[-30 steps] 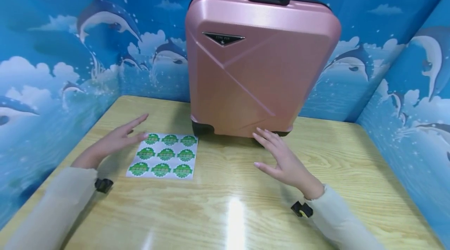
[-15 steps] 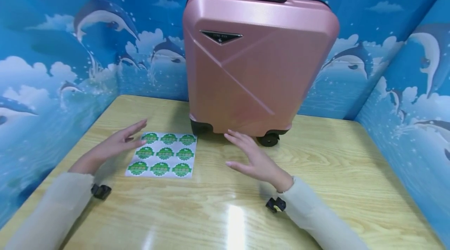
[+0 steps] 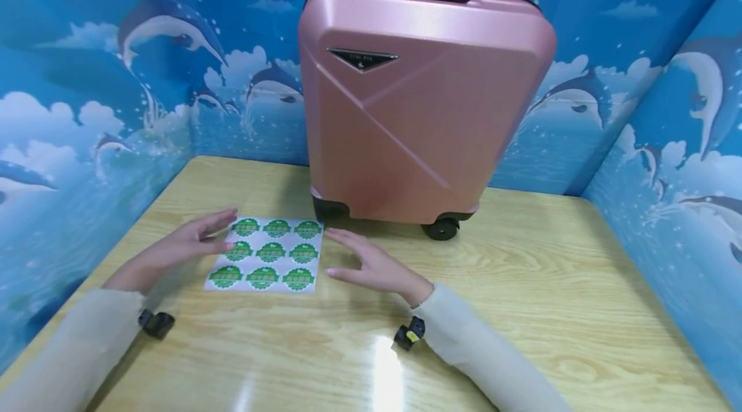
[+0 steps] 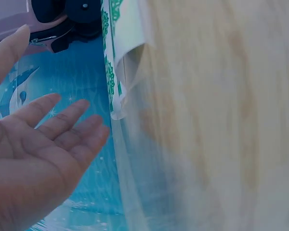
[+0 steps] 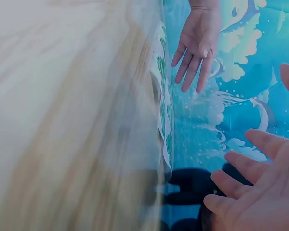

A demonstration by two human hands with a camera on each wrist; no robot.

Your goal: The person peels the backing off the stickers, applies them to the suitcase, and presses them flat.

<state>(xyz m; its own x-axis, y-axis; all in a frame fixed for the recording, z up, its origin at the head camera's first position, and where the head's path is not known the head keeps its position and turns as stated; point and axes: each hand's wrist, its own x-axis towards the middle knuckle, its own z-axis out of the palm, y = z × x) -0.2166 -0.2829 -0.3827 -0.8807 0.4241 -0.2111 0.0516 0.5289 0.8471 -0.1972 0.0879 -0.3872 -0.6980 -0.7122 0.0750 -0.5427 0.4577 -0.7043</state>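
Observation:
A white sheet of round green stickers (image 3: 287, 265) lies on the table, in rows, with its edge curling up a little in the left wrist view. My left hand (image 3: 176, 248) is at the sheet's left side, fingers extended, the fingertips over its left edge. On the other side my right hand (image 3: 373, 264) hovers just off the right edge, fingers extended and thumb apart. Neither hand holds anything. Behind them a pink hard-shell suitcase (image 3: 406, 122) stands upright, with a black handle on top. In the right wrist view both hands show, palms facing.
The wood-grain table (image 3: 522, 270) carries the sheet and the suitcase. A black suitcase wheel (image 3: 442, 229) rests on it near the back. Blue dolphin-print curtains (image 3: 243, 77) close off the back and both sides.
My right hand has moved left from in front of the suitcase's right wheel to beside the sticker sheet. My left hand has come slightly lower and closer. Sheet and suitcase have stayed put.

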